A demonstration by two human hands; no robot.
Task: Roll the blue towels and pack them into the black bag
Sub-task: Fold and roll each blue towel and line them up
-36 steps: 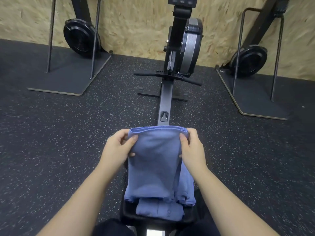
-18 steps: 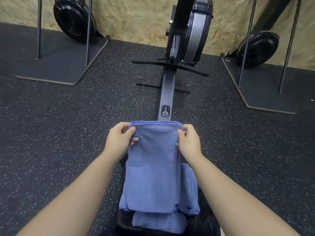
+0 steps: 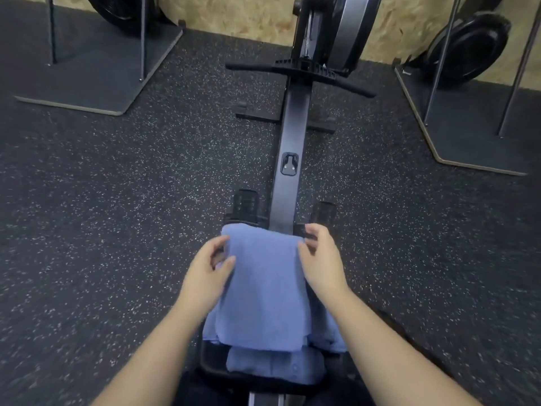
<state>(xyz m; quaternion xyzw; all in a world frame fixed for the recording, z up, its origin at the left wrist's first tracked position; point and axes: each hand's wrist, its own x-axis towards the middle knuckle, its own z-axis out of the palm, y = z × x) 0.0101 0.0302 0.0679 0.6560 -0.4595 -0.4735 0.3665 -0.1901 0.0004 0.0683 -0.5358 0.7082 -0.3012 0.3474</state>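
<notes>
No readable text, label, brand, number or sign anywhere.

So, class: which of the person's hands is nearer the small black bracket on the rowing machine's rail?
Right. The right hand sits just below the bracket, slightly right of the rail; the left hand is lower and farther left, across the blue towel.
</notes>
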